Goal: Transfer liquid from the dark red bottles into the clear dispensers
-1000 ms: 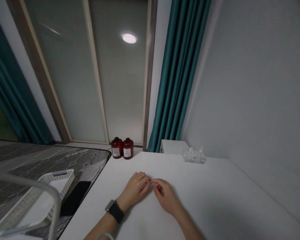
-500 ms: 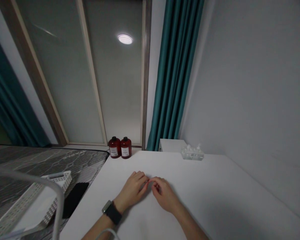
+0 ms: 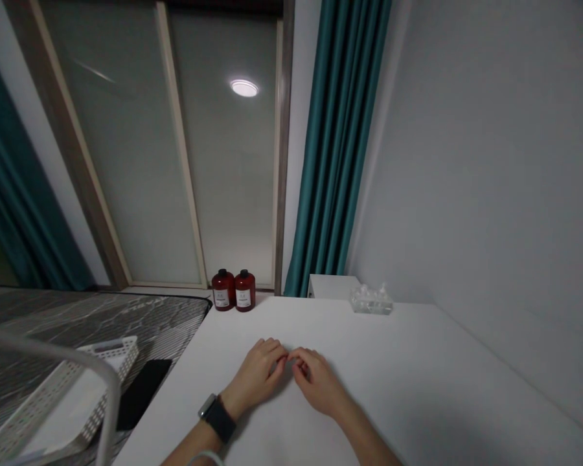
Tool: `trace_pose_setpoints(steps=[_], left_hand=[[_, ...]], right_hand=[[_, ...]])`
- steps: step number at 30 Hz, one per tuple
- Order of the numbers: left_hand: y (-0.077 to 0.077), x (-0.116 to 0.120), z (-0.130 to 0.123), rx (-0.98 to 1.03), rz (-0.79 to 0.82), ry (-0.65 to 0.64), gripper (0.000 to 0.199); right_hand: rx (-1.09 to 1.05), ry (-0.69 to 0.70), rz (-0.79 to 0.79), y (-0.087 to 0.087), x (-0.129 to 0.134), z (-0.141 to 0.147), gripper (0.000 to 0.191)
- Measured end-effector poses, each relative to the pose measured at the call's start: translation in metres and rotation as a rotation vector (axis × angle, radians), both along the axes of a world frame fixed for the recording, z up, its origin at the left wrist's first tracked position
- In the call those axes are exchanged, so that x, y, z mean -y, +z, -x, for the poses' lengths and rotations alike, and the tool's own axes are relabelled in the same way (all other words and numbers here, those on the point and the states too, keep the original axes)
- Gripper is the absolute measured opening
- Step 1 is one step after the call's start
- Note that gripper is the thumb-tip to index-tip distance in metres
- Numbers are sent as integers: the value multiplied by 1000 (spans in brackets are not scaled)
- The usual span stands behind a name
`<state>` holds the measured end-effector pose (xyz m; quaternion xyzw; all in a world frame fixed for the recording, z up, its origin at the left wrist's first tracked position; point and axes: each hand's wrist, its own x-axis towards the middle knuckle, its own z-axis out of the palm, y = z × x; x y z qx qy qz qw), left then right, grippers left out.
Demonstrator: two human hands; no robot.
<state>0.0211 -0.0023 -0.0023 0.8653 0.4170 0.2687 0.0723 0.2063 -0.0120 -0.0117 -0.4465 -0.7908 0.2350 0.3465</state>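
While a blurry grey curved bar [image 3: 113, 391] cuts across the lower left, closest to the lens, a pale cable loop [image 3: 205, 455] shows at the bottom edge, over the left forearm. Dark-banded watch [image 3: 220, 419] on the left wrist. Left hand [image 3: 257, 374]: palm down, fingers bent and close together, thumb a little apart from the index finger. Right hand [image 3: 318, 383]: fingers curled inward, thumb under the index finger, small gap between. Fingertips of both hands meet or nearly meet; cannot tell which, nor whether anything tiny is pinched there. White worktop [image 3: 418, 375] lies directly below both hands and runs on to the right. Off its left edge, lower left: white perforated basket [image 3: 126, 364], pale inside, and a flat black item [image 3: 146, 391] just beside it, both on a dark patterned bed [image 3: 150, 317]. At the worktop's far left corner, two upright red-brown bottles [image 3: 245, 285], side by side, black caps, white labels. Far edge, right of centre: clear box [image 3: 372, 304], whitish tissue-like stuff on top. Beyond: white cabinet [image 3: 334, 286], teal curtain [image 3: 337, 162], frosted sliding doors [image 3: 233, 194] showing a bright round light [image 3: 244, 88].
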Motion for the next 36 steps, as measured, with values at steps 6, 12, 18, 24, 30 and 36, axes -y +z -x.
trace_pose_setpoints(steps=[6, 12, 18, 24, 30, 36], left_hand=[[0, 0, -1, 46, 13, 26, 19], [-1, 2, -1, 44, 23, 28, 18], [1, 5, -4, 24, 42, 32, 20], [8, 7, -1, -85, 35, 14, 21], [22, 2, 10, -272, -30, -62, 17], [12, -10, 49, -117, -27, 90, 27]], right_hand=[[-21, 9, 15, -4, 0, 0, 30], [-22, 5, 34, -6, -1, 0, 29], [-41, 18, 24, -10, -2, -3, 27], [-40, 31, 32, -15, -4, -3, 26], [-36, 44, 45, -15, -3, -3, 28], [16, 29, 38, -13, 1, -3, 35]])
